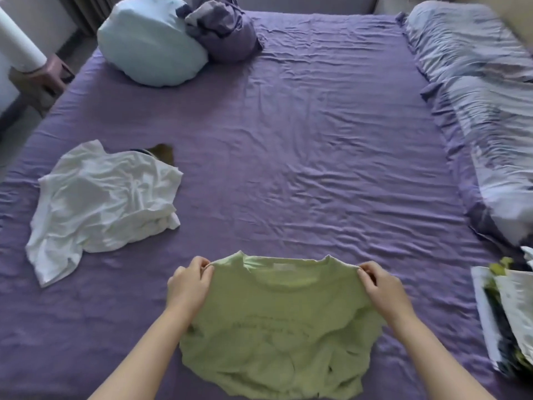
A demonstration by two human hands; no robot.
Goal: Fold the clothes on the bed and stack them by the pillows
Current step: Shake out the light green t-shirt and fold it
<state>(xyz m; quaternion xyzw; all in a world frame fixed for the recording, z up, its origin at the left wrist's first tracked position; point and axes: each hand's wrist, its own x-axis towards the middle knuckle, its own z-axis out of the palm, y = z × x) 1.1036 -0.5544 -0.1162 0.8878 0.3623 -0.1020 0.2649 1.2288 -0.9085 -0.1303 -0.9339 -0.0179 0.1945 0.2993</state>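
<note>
Green shirt: I see a light green shirt [277, 327] at the near edge of the bed [288, 168]. Its collar points away from me. Its lower part is bunched up on the purple sheet.
Left hand: my left hand [189, 284] pinches the left shoulder of the green shirt, with fingers curled tight on the cloth.
Right hand: my right hand [380, 287] pinches the right shoulder the same way. The two hands are well apart, and the collar is pulled flat between them.
Printed cloth: at the near right edge of the bed lies a white thing with dark and green marks [507, 319]. I cannot tell what it is.
White shirt: a crumpled white shirt [103, 203] lies near the left edge, not folded. A bit of brown cloth [164, 153] peeks out from behind it.
Blanket: a pale, striped blanket [484, 105] lies all along the right edge.
Pillows: at the far left corner sits a light blue pillow [147, 44]. A purple pillow [227, 36] touches it on its right side.
</note>
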